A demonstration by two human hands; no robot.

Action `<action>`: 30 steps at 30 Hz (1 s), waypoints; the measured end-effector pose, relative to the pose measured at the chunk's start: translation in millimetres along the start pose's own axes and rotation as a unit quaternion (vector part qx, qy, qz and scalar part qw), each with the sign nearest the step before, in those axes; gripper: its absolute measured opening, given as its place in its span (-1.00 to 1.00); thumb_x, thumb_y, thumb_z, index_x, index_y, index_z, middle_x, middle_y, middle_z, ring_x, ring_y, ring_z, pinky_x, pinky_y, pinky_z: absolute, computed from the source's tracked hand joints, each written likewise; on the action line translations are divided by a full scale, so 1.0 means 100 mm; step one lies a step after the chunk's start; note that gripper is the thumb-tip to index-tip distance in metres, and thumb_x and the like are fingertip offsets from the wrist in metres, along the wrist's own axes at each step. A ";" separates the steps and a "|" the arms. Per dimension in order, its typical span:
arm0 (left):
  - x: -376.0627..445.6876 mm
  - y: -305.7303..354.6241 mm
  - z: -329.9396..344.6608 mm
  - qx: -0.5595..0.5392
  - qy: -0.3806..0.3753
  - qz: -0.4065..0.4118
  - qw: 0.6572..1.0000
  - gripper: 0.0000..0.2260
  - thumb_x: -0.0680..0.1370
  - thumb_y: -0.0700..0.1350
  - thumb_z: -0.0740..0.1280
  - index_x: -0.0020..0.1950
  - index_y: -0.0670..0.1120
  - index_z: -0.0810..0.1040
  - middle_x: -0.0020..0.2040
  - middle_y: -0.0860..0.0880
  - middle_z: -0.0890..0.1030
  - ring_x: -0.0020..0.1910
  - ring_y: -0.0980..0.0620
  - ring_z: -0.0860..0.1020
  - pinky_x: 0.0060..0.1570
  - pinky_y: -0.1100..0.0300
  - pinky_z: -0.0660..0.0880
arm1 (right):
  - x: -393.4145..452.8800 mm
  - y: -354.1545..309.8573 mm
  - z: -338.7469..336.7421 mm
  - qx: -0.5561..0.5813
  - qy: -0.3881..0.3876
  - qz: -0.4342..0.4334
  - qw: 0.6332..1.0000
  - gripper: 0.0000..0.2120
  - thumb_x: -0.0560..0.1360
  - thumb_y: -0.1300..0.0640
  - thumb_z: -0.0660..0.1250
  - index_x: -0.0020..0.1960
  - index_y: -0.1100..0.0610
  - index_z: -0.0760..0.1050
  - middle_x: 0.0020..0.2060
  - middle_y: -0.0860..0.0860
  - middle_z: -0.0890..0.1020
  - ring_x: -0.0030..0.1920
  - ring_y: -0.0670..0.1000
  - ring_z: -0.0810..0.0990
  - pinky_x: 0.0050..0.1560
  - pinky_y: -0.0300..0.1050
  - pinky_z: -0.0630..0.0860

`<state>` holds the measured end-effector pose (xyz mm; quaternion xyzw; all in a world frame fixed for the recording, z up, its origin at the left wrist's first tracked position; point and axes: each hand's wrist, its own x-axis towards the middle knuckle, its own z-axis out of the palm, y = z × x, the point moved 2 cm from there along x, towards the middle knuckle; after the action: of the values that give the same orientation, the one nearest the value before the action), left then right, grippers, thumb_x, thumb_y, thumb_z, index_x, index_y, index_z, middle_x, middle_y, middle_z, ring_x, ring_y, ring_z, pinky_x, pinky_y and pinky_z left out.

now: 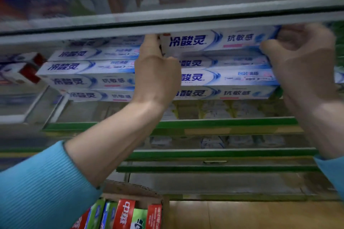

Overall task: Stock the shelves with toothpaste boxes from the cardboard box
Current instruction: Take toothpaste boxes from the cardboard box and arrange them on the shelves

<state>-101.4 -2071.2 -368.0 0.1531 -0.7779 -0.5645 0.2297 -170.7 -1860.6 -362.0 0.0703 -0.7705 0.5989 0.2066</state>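
Placement is underway: left hand and right hand grip the ends of a white toothpaste box, which next needs sliding level onto the stack.

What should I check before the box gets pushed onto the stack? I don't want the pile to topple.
1. Both hands on the load: ok. The left hand and the right hand hold opposite ends of the white toothpaste box.
2. Box level: ok, roughly in line with the stack below.
3. Headroom: not ok; the box's top edge sits right at the shelf rail above.
4. Stack squareness: cannot tell; hands cover both ends.
5. Depth behind the box: cannot tell, hidden.
6. Neighbouring stack to the left: ok, apart from the held box.
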 end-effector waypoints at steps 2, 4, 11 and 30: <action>-0.07 0.05 -0.11 -0.017 0.013 0.009 1.000 -0.57 0.46 -0.34 0.16 0.28 -0.06 0.49 0.15 0.05 0.63 0.13 0.14 0.59 0.24 0.00 0.56 | -0.07 -0.08 0.06 0.009 0.007 0.009 1.000 -0.62 0.42 0.16 0.42 0.21 0.28 0.55 0.03 0.07 0.68 0.00 -0.09 0.69 0.06 -0.12 0.63; -0.12 0.09 -0.27 -0.017 0.022 0.013 1.000 -0.57 0.50 -0.39 0.15 0.29 -0.07 0.48 0.13 0.12 0.61 0.08 0.28 0.54 0.24 0.21 0.51 | -0.15 -0.15 0.15 0.017 0.009 0.022 1.000 -0.62 0.44 0.16 0.44 0.21 0.26 0.55 0.00 0.01 0.68 -0.04 -0.17 0.69 -0.01 -0.23 0.62; -0.19 -0.05 -1.13 0.062 0.064 0.029 0.996 -0.64 0.47 -0.27 0.17 0.23 -0.07 0.51 0.13 -0.08 0.64 0.04 0.03 0.60 -0.07 0.12 0.58 | -0.55 -0.50 0.72 0.050 -0.058 0.032 0.997 -0.71 0.49 0.35 0.39 0.20 0.20 0.55 -0.03 -0.11 0.65 -0.04 -0.30 0.65 0.02 -0.39 0.56; 0.09 -0.49 -2.08 -0.054 0.117 0.041 0.991 -0.40 0.35 -0.48 0.05 0.36 -0.23 0.45 0.21 -0.10 0.65 0.20 0.03 0.63 0.22 -0.04 0.57 | -0.99 -0.81 1.61 0.106 -0.148 -0.021 0.983 -0.67 0.48 0.32 0.36 0.22 0.12 0.51 0.08 -0.07 0.65 0.10 -0.17 0.65 0.19 -0.21 0.56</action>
<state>0.3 -2259.3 -359.4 0.1729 -0.7197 -0.5741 0.3500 -89.8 -2049.9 -360.8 0.1958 -0.7229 0.6559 0.0943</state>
